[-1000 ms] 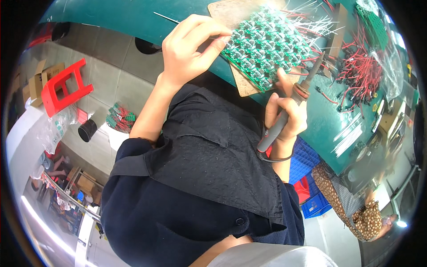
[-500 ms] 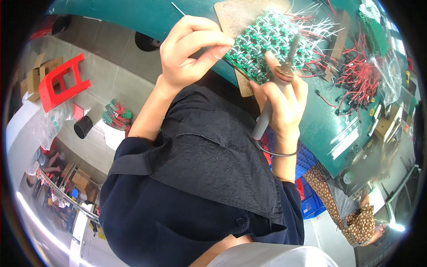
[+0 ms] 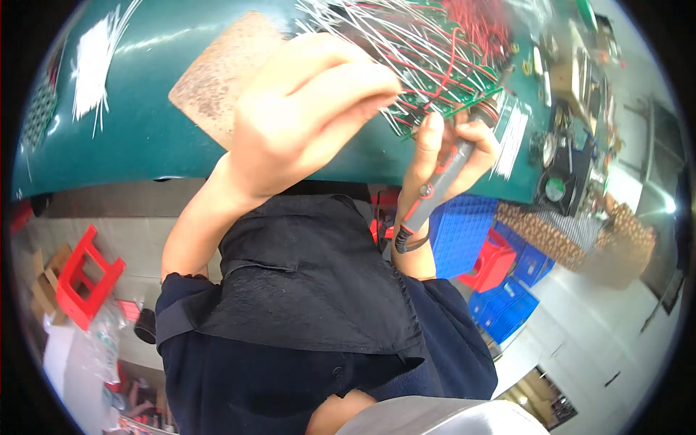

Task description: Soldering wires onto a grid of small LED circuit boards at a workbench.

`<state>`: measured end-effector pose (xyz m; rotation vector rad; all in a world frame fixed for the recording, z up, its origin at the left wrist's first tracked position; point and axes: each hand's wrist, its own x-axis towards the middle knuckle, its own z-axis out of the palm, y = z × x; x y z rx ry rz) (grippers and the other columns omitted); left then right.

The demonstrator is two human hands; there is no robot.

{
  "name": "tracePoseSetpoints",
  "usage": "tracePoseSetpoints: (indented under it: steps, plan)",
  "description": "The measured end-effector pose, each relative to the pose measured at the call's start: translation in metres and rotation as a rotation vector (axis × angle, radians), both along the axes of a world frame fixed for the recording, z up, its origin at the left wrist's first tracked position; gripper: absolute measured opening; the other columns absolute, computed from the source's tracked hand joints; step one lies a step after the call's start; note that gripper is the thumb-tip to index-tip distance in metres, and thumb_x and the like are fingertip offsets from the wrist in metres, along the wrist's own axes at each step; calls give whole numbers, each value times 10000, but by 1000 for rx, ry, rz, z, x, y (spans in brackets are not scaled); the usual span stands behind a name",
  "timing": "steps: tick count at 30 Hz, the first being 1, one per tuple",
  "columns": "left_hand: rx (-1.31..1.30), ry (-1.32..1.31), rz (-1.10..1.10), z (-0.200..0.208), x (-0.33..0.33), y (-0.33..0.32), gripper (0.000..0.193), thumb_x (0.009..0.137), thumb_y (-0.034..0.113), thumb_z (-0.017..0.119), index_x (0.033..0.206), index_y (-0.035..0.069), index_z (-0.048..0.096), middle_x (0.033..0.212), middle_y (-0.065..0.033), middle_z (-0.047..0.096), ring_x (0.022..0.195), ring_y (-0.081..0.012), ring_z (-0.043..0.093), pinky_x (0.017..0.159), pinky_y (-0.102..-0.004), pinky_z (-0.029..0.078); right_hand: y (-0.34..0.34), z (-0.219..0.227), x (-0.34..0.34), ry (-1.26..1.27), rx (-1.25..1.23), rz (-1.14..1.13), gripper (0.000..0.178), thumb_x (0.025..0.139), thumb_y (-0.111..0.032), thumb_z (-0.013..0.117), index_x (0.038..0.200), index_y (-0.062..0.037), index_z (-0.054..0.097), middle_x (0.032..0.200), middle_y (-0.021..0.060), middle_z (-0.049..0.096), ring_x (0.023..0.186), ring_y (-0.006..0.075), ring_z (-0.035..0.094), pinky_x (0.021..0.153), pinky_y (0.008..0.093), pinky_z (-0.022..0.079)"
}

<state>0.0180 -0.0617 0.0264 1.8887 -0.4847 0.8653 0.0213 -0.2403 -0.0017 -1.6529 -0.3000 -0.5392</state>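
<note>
In my right hand (image 3: 453, 156) is a grey and red soldering iron (image 3: 438, 177) with a coiled cord at its lower end. Its front part passes beside a green circuit board panel (image 3: 464, 101), which the thumb and fingers of the same hand also touch at the near edge. Many white and red wires (image 3: 406, 54) lie across the panel and hide most of its face. My left hand (image 3: 312, 109) is closed in a pinch at the left side of these wires. What sits between its fingertips is too small or hidden to make out.
A brown board (image 3: 217, 80) lies on the green table (image 3: 138, 148), left of the wires. White wire bundles lie at far left (image 3: 94, 65) and right (image 3: 513, 134). Red wires (image 3: 482, 25) are heaped behind. Blue crates (image 3: 504, 308) and a red stool (image 3: 87, 279) stand below.
The view has shifted, showing more table on the left. The panel, earlier showing its component side, is now tilted with wires across it. My right hand still grips the iron; my left stays pinched.
</note>
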Motion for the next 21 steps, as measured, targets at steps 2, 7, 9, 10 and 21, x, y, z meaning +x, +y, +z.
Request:
tracePoseSetpoints:
  steps: [2,7,9,10,21]
  plan:
    - [31,32,-91,1,13,-21,247,681,-43,766,909,17,692,856,-89,634,752,-206,616,662,-293,500,-12,-6,-7,37,-18,-91,394,828,57,677,1060,-75,387,869,46,482,687,66,447,670,209,417]
    - [305,-2,-308,-17,52,-66,212,728,84,724,929,73,659,892,-46,626,818,-238,604,714,-328,493,-38,-33,-21,75,-130,-212,323,839,43,691,1014,-51,437,795,47,571,610,61,482,643,207,452]
    - [485,52,-329,-32,59,-73,163,750,134,691,889,86,623,874,-22,607,854,-228,582,759,-335,481,-53,-44,-29,32,-287,-311,286,833,30,704,976,-33,464,878,141,664,608,108,532,572,232,471]
    - [503,57,-357,-36,62,-78,163,750,134,691,889,86,623,874,-22,607,854,-228,582,759,-335,481,-59,-53,-30,9,-91,-293,279,850,-56,722,1021,-16,506,793,96,638,606,125,530,578,248,473]
    - [600,187,-508,-39,62,-100,137,762,119,690,856,65,606,833,-81,565,825,-269,566,734,-363,477,-119,-37,-71,139,251,-165,346,804,-190,586,1034,65,554,842,202,606,665,268,592,632,387,530]
